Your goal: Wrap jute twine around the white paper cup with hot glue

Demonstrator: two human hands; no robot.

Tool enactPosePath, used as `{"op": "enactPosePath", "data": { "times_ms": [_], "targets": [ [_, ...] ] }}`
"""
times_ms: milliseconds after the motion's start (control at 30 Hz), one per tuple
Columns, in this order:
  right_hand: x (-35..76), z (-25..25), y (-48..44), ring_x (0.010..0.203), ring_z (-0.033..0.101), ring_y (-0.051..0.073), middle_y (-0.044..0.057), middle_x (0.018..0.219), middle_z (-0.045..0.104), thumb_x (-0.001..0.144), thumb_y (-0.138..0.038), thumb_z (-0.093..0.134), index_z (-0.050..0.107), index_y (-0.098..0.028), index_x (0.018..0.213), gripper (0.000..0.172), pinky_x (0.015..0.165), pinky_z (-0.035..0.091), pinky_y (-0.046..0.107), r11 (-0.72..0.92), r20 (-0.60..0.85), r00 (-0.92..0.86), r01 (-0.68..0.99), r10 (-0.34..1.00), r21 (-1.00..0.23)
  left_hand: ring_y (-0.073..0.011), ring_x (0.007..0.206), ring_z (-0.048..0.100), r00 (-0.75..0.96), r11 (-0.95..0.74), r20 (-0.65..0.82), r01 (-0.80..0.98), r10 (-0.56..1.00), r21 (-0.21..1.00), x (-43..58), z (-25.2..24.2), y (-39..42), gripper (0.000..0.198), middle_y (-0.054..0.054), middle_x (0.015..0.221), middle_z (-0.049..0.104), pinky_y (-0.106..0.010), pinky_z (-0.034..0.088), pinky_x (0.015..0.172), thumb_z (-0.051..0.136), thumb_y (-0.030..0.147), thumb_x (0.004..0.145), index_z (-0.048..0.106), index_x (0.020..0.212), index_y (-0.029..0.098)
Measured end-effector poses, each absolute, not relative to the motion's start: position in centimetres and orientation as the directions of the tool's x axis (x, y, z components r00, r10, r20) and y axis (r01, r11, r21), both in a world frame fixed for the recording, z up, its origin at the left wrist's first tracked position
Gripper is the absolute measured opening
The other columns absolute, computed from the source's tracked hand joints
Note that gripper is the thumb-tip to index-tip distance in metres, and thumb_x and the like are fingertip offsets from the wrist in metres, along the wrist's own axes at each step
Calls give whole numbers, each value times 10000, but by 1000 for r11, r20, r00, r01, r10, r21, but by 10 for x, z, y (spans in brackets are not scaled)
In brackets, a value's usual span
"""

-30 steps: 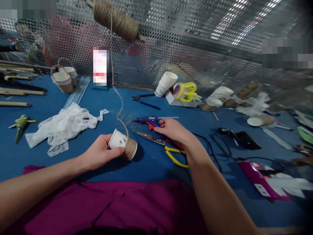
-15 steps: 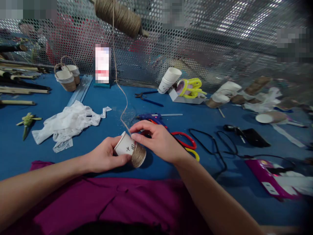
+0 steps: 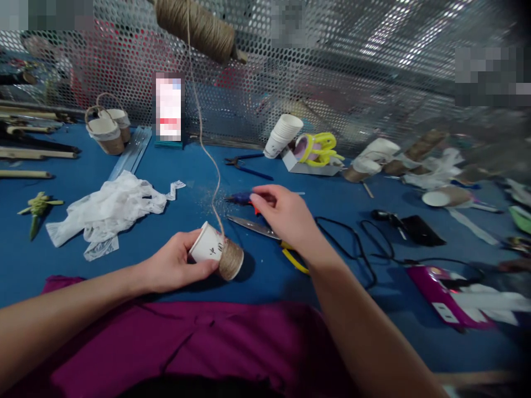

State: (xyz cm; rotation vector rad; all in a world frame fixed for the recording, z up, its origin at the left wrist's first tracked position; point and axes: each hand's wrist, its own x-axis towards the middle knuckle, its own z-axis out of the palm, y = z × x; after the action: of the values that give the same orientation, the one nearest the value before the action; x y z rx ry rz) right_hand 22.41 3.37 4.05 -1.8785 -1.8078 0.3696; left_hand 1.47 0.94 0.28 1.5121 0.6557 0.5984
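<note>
My left hand (image 3: 178, 262) is closed around a white paper cup (image 3: 205, 246) tilted on its side, its mouth facing left and up. Brown twine (image 3: 231, 260) is wound around the cup's base end, and a loose strand (image 3: 215, 188) runs from it up to a big twine spool (image 3: 197, 27). To the right, my right hand (image 3: 286, 215) has its fingers closed around a blue glue gun (image 3: 240, 197), whose nozzle points left. Under that hand lie scissors with a yellow handle (image 3: 295, 260), partly hidden.
Crumpled white lace (image 3: 120, 207) lies left on the blue table. Behind are two small twine-wrapped baskets (image 3: 110, 135), pliers (image 3: 249, 166), stacked paper cups (image 3: 284, 135) and a box with yellow-handled scissors (image 3: 309, 163). A black cord (image 3: 360, 249) and purple power strip (image 3: 435, 298) lie right.
My right hand has left the twine at the cup, moved right and away from me, and closed on the glue gun. My left hand still holds the cup.
</note>
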Motion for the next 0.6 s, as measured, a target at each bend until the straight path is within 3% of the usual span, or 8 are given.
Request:
{"op": "enactPosePath", "data": {
  "times_ms": [33, 67, 200, 333, 433, 467, 533, 600],
  "targets": [
    [234, 37, 39, 916, 589, 225, 124, 970, 639, 802, -239, 517, 622, -131, 988, 239, 786, 453, 356, -81, 107, 127, 930, 986, -357, -82, 628, 466, 686, -2, -24, 37, 727, 999, 15, 2, 10, 180, -2, 751, 546, -187, 401, 585, 562, 225, 732, 571, 865, 103],
    [243, 31, 43, 918, 586, 258, 143, 923, 641, 767, -199, 541, 641, -113, 915, 198, 781, 446, 374, -110, 69, 138, 945, 988, -309, -86, 640, 478, 676, 9, -26, 29, 736, 1000, 15, 1, 10, 198, -7, 764, 559, -191, 409, 598, 565, 231, 732, 571, 883, 103],
    [260, 10, 55, 807, 612, 266, 129, 790, 635, 670, -114, 573, 627, -131, 700, 65, 692, 458, 350, -170, -20, 171, 950, 985, -263, -95, 640, 492, 643, 18, -44, 47, 765, 999, 15, 1, 12, 230, -15, 765, 578, -200, 417, 598, 579, 256, 717, 572, 890, 104],
    [254, 15, 51, 800, 624, 268, 140, 837, 649, 696, -154, 549, 599, -107, 900, 215, 677, 469, 356, -234, -8, 243, 926, 970, -297, -96, 620, 483, 607, 28, -60, 62, 792, 998, 15, 1, 13, 239, -14, 732, 573, -207, 418, 586, 586, 271, 705, 557, 874, 104],
    [247, 37, 34, 872, 624, 238, 128, 963, 646, 709, -215, 573, 520, -120, 1063, 370, 699, 487, 327, -217, 45, 258, 884, 965, -413, -92, 613, 472, 591, 7, -40, 58, 806, 998, 14, 1, 14, 234, -10, 730, 561, -201, 411, 576, 580, 269, 712, 553, 877, 106],
    [244, 45, 26, 876, 625, 220, 113, 996, 646, 703, -236, 595, 511, -142, 1072, 390, 691, 496, 314, -129, 75, 211, 803, 975, -582, -89, 603, 464, 587, -3, -34, 61, 809, 998, 14, 1, 15, 222, -6, 719, 553, -197, 405, 563, 578, 268, 713, 552, 864, 107],
    [238, 59, 8, 743, 640, 187, 68, 881, 671, 702, -313, 615, 540, -168, 997, 337, 624, 509, 299, -25, 46, 103, 599, 994, -801, -84, 577, 444, 583, -25, -20, 69, 812, 997, 14, 2, 16, 190, 4, 687, 535, -188, 390, 530, 572, 262, 713, 548, 826, 111],
    [231, 67, -7, 557, 613, 155, 30, 650, 650, 716, -369, 601, 578, -159, 822, 236, 528, 497, 276, -107, -89, 60, 510, 994, -853, -82, 575, 437, 588, -50, -6, 78, 809, 996, 14, 2, 17, 174, 4, 685, 530, -180, 382, 515, 568, 254, 717, 546, 815, 112]
  ]
}}
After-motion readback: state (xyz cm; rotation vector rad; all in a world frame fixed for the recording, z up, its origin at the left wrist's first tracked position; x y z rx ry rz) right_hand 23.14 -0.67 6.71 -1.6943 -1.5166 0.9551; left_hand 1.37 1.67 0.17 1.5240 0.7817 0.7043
